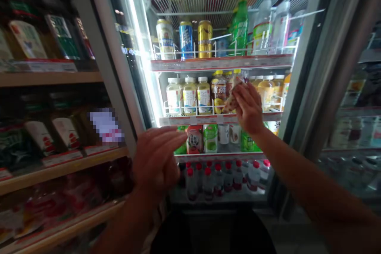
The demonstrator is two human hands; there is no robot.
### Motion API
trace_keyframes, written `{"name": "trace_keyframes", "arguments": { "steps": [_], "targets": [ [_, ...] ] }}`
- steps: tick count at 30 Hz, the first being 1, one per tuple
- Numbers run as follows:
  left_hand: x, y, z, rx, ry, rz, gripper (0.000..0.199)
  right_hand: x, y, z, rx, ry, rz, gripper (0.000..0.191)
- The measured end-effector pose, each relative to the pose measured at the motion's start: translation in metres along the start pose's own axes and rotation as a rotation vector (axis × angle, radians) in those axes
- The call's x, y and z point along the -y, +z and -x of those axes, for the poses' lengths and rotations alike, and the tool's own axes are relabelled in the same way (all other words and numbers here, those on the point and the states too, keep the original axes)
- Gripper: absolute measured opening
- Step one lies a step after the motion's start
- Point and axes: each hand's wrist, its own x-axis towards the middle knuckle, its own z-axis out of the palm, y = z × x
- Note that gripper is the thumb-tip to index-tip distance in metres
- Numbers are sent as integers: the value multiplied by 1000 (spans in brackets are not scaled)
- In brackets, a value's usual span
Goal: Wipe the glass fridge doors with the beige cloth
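My right hand (pixel 248 103) reaches forward with its fingers closed over a crumpled, patterned cloth (pixel 232 97). The cloth is in front of the middle row of drinks, beside a dark tea bottle with a yellow cap (pixel 218 89), and hides part of the bottles behind it. Whether it touches them cannot be made out. Lower and nearer to me, my left hand (pixel 157 154) is raised with its fingers stretched out, slightly blurred and holding nothing. It overlaps the left edge of the lit drinks cooler (pixel 220 119), near a red carton (pixel 195 139).
Cans (pixel 205 39) and a green bottle (pixel 240 25) line the upper shelf behind wire rails. Red-capped bottles (pixel 218 178) fill the bottom. A wooden shelf (pixel 50 78) with dark bottles stands close on the left. A metal upright (pixel 324 99) borders the cooler's right side.
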Motion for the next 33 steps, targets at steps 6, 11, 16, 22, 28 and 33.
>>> {"name": "trace_keyframes", "arguments": {
  "steps": [6,11,16,22,28,33],
  "targets": [
    [39,37,-57,-5,10,-55,69,39,7,19,336,-351,-50,67],
    [77,61,-62,-73,107,-136,59,13,12,-19,133,-189,-8,67],
    [79,66,-58,-126,130,-161,59,35,26,-12,141,-205,-62,63],
    [78,65,-59,-94,105,-157,59,43,24,-3,333,-585,-125,56],
    [78,66,-59,-116,140,-183,60,16,21,-17,70,-91,-68,69],
    [79,66,-59,-60,71,-138,60,32,13,26,407,-621,-202,57]
  ]
}}
